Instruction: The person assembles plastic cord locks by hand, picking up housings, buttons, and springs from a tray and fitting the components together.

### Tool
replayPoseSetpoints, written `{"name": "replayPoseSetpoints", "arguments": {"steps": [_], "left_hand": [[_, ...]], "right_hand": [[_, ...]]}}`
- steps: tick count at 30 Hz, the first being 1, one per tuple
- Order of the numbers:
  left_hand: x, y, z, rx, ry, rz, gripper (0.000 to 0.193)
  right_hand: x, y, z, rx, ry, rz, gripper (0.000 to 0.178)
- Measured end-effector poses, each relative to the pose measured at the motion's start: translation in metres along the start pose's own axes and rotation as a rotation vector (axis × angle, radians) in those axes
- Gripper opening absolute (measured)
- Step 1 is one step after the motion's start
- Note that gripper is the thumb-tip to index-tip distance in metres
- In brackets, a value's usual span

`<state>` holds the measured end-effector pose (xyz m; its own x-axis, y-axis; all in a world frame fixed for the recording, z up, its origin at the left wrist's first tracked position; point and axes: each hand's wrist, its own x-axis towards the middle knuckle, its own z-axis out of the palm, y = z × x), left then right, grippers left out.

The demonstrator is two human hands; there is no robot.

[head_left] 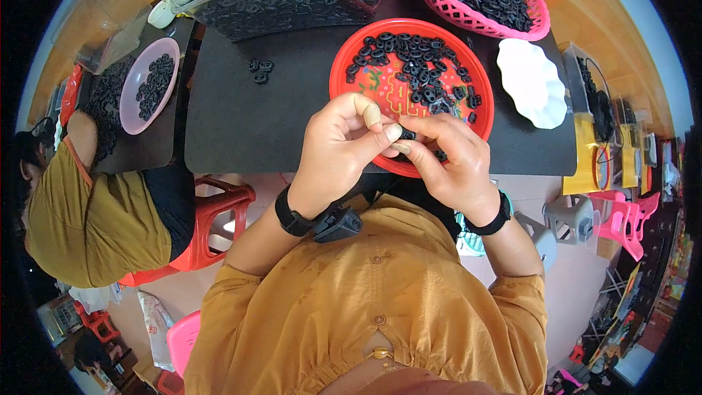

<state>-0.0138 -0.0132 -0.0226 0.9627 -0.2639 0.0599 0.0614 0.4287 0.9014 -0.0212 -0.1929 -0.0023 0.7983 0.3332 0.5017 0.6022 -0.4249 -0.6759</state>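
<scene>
Both hands meet above the near part of a red round tray (338, 66) that holds many small black plastic pieces (420, 66) with holes in them. My left hand (342, 139) is closed in a pinch, thumb against a finger with a pale cover on its tip. Close beside it, my right hand (457, 161) pinches with thumb and index finger. A small black plastic piece (408, 134) shows between the fingertips of the two hands, mostly hidden by them. Pale covers also sit on other fingertips.
Behind the tray stand a clear bin (292, 4) and a pink basket (537, 18), both full of black pieces. A white scalloped dish (532, 84) lies to the right. Several loose pieces (260, 71) rest on the black table (248, 124). At left, a person (102, 212) sits near a pale bowl (126, 95).
</scene>
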Motion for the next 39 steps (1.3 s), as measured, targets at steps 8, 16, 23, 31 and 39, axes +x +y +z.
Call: {"name": "replayPoseSetpoints", "arguments": {"steps": [8,16,23,31,39], "left_hand": [[0.006,0.003,0.001,-0.008,0.014,0.007,0.010],[0.013,-0.009,-0.036,0.178,0.218,0.201,0.017],[0.023,0.034,-0.053,0.778,0.028,0.067,0.014],[0.079,0.056,-0.065,1.478,-0.193,0.355,0.012],[0.098,0.058,-0.052,1.643,-0.381,0.157,0.011]], "right_hand": [[0.019,0.008,-0.017,0.146,-0.034,0.309,0.022],[0.124,0.079,-0.098,-0.476,0.103,0.208,0.022],[0.124,0.041,-0.027,-0.727,-0.244,-0.301,0.014],[0.127,0.043,0.025,-0.632,-0.662,0.096,0.028],[0.134,0.061,0.036,-0.596,-0.702,0.081,0.022]]}}
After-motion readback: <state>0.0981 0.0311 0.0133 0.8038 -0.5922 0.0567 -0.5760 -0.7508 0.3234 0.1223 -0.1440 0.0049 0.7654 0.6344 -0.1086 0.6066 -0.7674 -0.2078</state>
